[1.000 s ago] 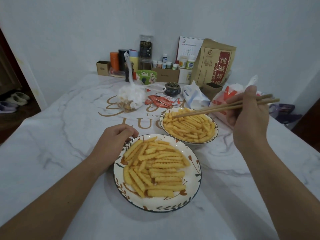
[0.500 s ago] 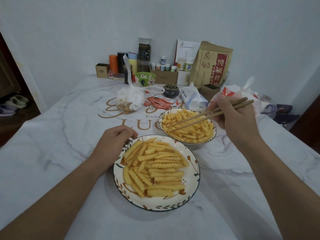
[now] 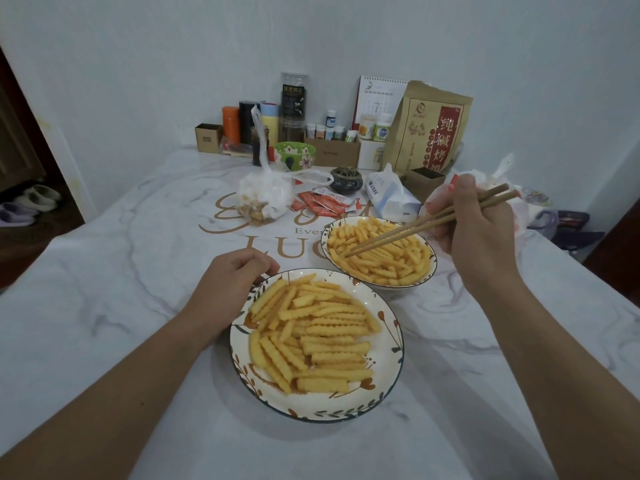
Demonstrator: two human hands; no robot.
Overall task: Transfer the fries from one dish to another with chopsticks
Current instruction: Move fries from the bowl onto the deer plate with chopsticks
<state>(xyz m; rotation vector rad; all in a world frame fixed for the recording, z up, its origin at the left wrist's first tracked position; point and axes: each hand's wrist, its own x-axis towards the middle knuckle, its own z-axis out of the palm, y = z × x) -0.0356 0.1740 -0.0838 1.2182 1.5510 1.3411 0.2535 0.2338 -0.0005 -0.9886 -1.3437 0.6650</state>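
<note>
Near plate (image 3: 388, 386) in front, on the table (image 3: 121, 306), with fries (image 3: 311, 334) lying in it. Far bowl (image 3: 427, 271) behind it and to the right, also holding fries. Left hand (image 3: 228, 289) at the near plate's left rim; right hand (image 3: 474, 223) right of the far bowl, holding chopsticks (image 3: 415, 226) whose tips reach into that bowl. Behind the bowl: sauce packets (image 3: 325, 204) and a plastic bag (image 3: 263, 199) to their left. Jars and boxes stand along the wall.
</note>
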